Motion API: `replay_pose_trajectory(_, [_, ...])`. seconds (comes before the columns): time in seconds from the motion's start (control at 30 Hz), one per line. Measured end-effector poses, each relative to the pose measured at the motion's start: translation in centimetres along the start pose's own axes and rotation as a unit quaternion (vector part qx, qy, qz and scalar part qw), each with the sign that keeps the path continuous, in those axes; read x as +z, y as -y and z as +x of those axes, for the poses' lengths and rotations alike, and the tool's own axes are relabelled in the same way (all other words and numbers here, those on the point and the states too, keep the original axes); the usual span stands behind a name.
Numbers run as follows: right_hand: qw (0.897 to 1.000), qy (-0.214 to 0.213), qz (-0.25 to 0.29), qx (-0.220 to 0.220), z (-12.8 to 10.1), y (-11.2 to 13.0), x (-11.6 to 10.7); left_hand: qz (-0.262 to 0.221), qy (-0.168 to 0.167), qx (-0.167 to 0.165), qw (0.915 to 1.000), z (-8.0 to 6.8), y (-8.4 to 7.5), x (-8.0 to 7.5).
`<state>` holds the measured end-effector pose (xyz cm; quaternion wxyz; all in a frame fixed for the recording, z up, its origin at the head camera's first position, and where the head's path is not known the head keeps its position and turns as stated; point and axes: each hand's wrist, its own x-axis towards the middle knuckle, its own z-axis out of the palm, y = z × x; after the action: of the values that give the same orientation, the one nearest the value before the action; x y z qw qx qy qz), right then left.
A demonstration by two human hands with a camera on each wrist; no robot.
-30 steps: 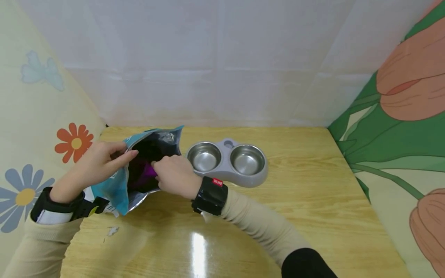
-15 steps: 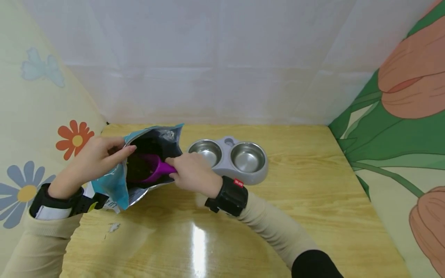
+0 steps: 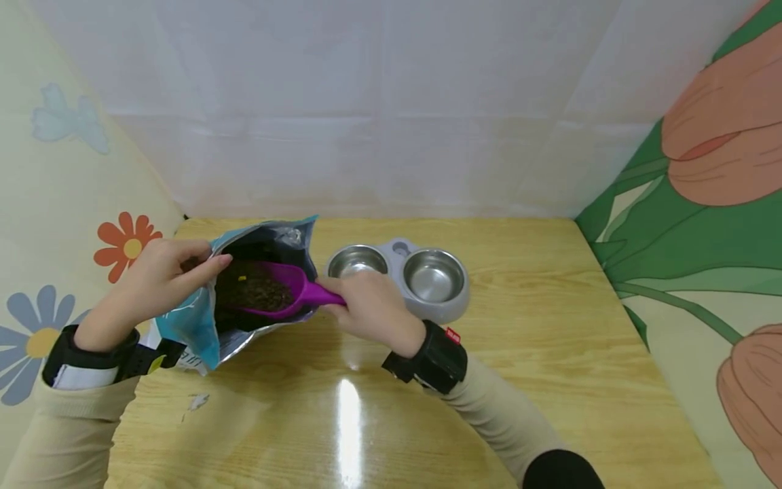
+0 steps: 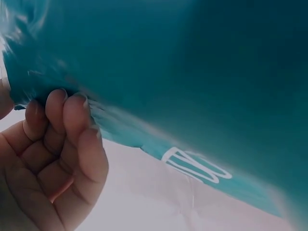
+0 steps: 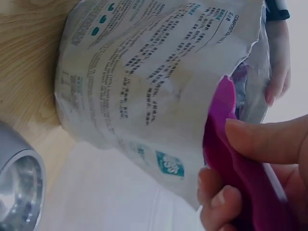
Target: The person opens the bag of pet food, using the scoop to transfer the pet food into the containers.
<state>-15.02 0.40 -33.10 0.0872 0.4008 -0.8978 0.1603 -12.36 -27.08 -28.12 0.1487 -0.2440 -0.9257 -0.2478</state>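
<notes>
Right hand (image 3: 373, 312) curls round the handle of one purple scoop (image 3: 275, 291), thumb on top. The scoop's long axis runs left from that hand, its bowl pointing into the mouth of one teal pet food bag (image 3: 195, 326) and its handle toward the palm. The bowl is heaped with brown kibble (image 3: 256, 291) and sits at the bag's opening.

Left hand (image 3: 161, 278) pinches the bag's top edge at the far side of the opening from the right hand, holding it open. The left wrist view shows only the teal outer face of the bag (image 4: 192, 82) and curled fingers (image 4: 72, 130) on its edge (no scoop, no kibble there). The right wrist view shows the printed silver back of the bag (image 5: 149, 77), which the head view barely catches, plus the scoop (image 5: 226, 130) gripped by the right hand (image 5: 250, 178).

One grey double feeder (image 3: 400, 252) sits just past the right hand's knuckles, with two steel bowls, one (image 3: 357, 261) partly hidden behind that hand, one (image 3: 435, 276) in full view. Both look bare. All rests on a wooden table (image 3: 550, 353). Two black wrist straps, one per arm.
</notes>
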Motion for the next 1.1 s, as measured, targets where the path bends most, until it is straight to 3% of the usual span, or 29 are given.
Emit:
replay_pose_trajectory(0.63, [0.990, -0.127, 0.046, -0.027, -2.4, -1.6, 2.7, 0.019, 0.001, 0.010, 0.9998, 0.3, 0.0, -0.4])
replay_pose_trajectory(0.87, [0.989, -0.128, 0.065, -0.021, -3.0, -1.6, 2.6, 0.017, -0.001, 0.009, 0.9998, 0.2, -0.3, -0.3])
replay_pose_trajectory(1.1, [0.992, -0.101, 0.071, -0.030, -3.4, -1.8, 1.0, 0.021, -0.005, 0.007, 0.9997, 0.0, -0.5, -0.1])
